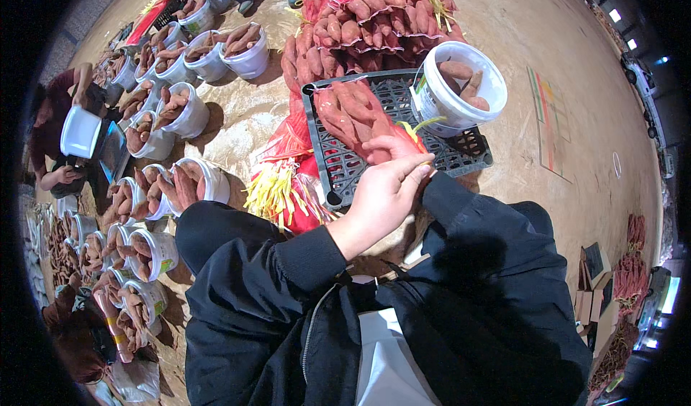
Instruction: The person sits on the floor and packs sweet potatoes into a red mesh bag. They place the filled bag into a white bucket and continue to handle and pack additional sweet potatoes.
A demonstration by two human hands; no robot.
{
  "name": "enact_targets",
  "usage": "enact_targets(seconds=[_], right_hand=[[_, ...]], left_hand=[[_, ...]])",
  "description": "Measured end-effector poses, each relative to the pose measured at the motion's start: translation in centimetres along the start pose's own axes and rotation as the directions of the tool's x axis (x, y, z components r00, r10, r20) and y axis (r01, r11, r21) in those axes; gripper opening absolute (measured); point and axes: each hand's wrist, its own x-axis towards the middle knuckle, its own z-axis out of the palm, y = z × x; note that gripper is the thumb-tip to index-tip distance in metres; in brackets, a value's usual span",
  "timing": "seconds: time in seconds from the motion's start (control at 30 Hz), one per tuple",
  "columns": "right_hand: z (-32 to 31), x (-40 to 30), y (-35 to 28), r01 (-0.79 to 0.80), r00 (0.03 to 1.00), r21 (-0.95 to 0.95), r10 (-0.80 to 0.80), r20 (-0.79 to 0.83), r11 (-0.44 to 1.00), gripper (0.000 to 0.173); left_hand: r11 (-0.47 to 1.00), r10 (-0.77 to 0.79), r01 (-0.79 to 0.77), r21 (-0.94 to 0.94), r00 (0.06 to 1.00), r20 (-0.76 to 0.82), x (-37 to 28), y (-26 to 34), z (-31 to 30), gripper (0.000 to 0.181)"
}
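Observation:
A red mesh bag of sweet potatoes (351,109) lies on an upturned-looking black plastic crate (324,163) before me. My right hand (391,148) grips the gathered red mesh at the bag's near end, its fingers partly hidden. Crossing in front of it, my left hand (380,201) has thumb and fingers pinched together beside my right cuff. A bit of yellow shows at those fingertips, seemingly a tie; most of it is hidden. Another yellow tie (413,132) sticks out past my right hand. On the crate's right stands a white bucket (494,95) with several sweet potatoes (456,71) inside.
Filled mesh bags (372,33) are stacked beyond the crate. Loose red mesh bags with yellow ties (280,190) lie left of it. Several buckets of sweet potatoes (186,114) stand farther left, where a person (59,109) holds a white bucket (81,132). Cardboard boxes (591,303) sit at lower right.

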Motion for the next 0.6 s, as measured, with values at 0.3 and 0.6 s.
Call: enact_targets(seconds=[0.3,0.6], right_hand=[[2.3,4.2,1.6,-0.099,0.818,-0.106,0.021,-0.574,0.989,0.053],[2.9,2.4,1.1,-0.153,0.732,-0.1,0.045,-0.68,0.983,0.048]], left_hand=[[1.0,-0.014,0.015,-0.017,0.999,0.041,-0.3,-0.1,0.0,0.025],[0.995,-0.069,0.072,-0.073,0.997,0.041,-0.3,-0.4,-0.3,0.025]])
